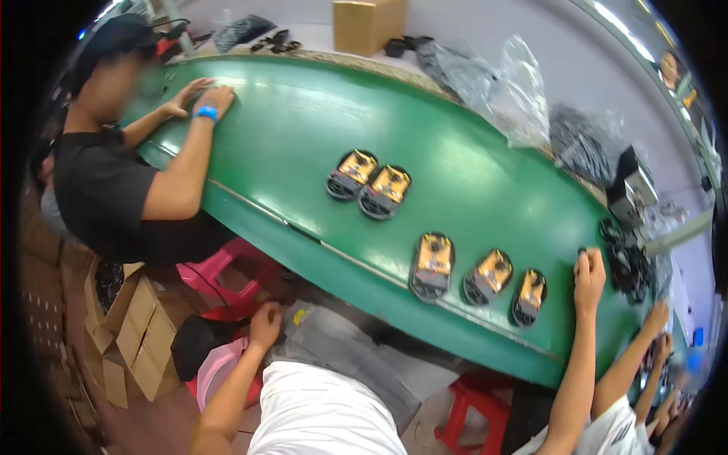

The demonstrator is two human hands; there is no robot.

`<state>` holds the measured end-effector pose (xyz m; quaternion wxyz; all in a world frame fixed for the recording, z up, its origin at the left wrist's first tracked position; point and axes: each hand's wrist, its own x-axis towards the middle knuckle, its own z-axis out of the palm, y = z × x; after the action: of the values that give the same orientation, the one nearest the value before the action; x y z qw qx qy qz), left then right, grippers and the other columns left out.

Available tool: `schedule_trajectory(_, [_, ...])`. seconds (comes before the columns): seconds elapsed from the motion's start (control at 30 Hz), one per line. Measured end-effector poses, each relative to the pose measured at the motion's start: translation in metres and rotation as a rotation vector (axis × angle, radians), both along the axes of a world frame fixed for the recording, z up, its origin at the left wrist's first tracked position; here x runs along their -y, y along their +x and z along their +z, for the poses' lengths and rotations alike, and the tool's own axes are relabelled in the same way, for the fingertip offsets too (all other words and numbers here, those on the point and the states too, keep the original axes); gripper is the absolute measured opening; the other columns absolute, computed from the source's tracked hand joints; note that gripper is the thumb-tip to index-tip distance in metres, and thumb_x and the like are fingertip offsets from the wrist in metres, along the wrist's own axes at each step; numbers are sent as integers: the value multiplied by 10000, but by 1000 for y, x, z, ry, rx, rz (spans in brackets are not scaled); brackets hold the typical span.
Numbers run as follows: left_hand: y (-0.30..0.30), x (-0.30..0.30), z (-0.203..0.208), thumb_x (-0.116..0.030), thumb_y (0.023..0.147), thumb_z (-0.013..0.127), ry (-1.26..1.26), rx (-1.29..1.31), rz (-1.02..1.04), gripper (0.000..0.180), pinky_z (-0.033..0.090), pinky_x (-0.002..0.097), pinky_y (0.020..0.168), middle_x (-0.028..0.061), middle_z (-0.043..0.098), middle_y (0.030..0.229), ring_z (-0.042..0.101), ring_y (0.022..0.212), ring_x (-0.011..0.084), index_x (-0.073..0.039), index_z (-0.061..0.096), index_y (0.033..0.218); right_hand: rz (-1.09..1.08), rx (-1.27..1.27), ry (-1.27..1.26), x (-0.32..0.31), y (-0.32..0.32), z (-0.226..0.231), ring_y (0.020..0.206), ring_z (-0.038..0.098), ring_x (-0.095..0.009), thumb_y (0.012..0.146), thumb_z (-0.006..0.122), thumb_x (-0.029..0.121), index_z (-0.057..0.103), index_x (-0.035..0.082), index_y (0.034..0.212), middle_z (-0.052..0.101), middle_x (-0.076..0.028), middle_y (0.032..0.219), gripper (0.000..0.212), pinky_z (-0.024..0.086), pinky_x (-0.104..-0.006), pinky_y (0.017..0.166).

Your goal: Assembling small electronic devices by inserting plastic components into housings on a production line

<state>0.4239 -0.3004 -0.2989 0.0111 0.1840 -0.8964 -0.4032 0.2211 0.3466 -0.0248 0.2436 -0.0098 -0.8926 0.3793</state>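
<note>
Right hand [590,273]: raised over the far edge of the green table [303,129], fingers curled into a loose fist; whether anything small sits inside it cannot be told.
Nearest to right hand: a black-and-orange part [529,296] lies just to its left on the table, close but apart from it.
Further left of right hand: two more black-and-orange parts [489,277] [433,265] in the same row, each lying flat, set a little apart.
Beyond, up and left of right hand: a pair of like parts [353,174] [387,191] side by side and nearly touching, well apart from the row.
Right of right hand: a heap of black parts [628,262] at the table end.
Left hand [265,324]: down below the near edge of the table, resting on grey cloth [334,341] at the lap, fingers bent and pressing on the fabric; it grips nothing that shows.
Left of left hand: a pink stool [216,269] and cardboard boxes [140,322] on the floor.
Other people: a person in a black shirt [106,189] leans both hands on the table at the far left; another person's arm [629,356] reaches in at lower right.
Behind the table: clear plastic bags [500,87] and a brown carton [368,24].
</note>
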Motion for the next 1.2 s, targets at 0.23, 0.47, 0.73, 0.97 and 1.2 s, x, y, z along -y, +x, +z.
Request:
schedule_trajectory(0.23, [31, -1, -81, -197, 945, 571, -24, 780, -19, 284, 570, 363, 816, 195, 733, 1041, 728, 937, 282, -27, 703, 1130, -70, 52, -49, -5, 28, 4, 522, 345, -45, 1036, 511, 157, 450, 78, 834, 370, 34, 620, 225, 254, -246, 468])
schedule_trajectory(0.47, [5, -64, -35, -209, 954, 563, 71, 765, 168, 290, 571, 363, 811, 194, 733, 1048, 729, 941, 275, -32, 703, 1138, -156, 188, -142, 21, 60, 21, 541, 484, -109, 987, 571, 143, 598, 25, 948, 554, -32, 663, 128, 412, -264, 522])
schedule_trajectory(0.73, [-92, -73, -49, -222, 965, 555, 5, 612, -46, 298, 573, 363, 807, 191, 734, 1057, 730, 944, 268, -38, 704, 1146, -277, 159, 36, -27, 68, 2, 651, 580, -144, 981, 628, 147, 652, -10, 1045, 644, -63, 766, 171, 485, -288, 591])
schedule_trajectory(0.97, [-111, -38, -50, -233, 975, 547, -60, 508, -215, 305, 574, 364, 802, 190, 734, 1064, 731, 947, 261, -43, 705, 1153, -135, -2, 98, 17, -1, 20, 717, 658, -439, 886, 629, 217, 580, 67, 882, 655, -202, 727, 157, 525, -514, 663])
schedule_trajectory(1.2, [-51, -28, -21, -245, 985, 539, -55, 524, -663, 312, 576, 364, 798, 188, 734, 1072, 732, 951, 254, -47, 706, 1160, -271, 9, 143, -30, 34, 25, 714, 666, -446, 878, 631, 264, 620, 81, 869, 680, -202, 729, 184, 533, -546, 679])
